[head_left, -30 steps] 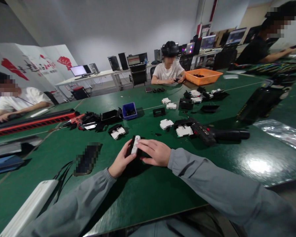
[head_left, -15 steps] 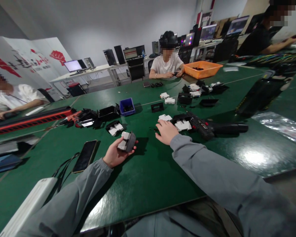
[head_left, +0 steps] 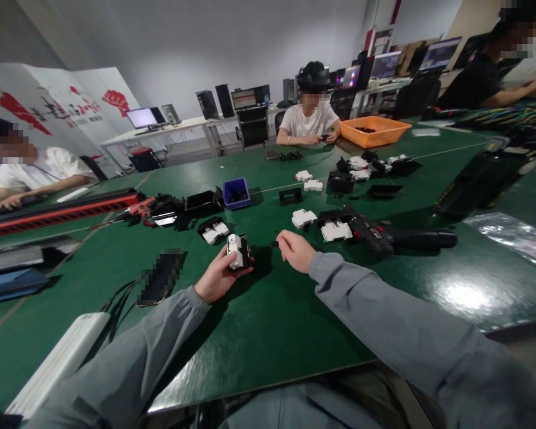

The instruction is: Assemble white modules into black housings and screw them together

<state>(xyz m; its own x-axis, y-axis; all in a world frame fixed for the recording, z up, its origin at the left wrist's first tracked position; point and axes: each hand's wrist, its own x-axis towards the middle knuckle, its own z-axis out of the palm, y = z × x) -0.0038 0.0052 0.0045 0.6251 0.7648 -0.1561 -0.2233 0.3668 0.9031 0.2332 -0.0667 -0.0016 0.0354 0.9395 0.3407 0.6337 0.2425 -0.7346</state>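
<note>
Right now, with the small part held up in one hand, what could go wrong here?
1. The left hand holds the black-and-white part above the green table with fingertips only; it may slip and fall.
2. The right hand pinches something tiny and dark, too small to identify; if dropped, it could get lost.
3. The power screwdriver lies beside the right hand; the sleeve might knock it.

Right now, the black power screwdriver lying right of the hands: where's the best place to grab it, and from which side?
Take the power screwdriver by its long plain handle, the end pointing right toward the table edge. It lies flat with that end free; the other end sits among the white parts. The right hand is nearest, so probably come from above with it, fingers across the handle.
</note>
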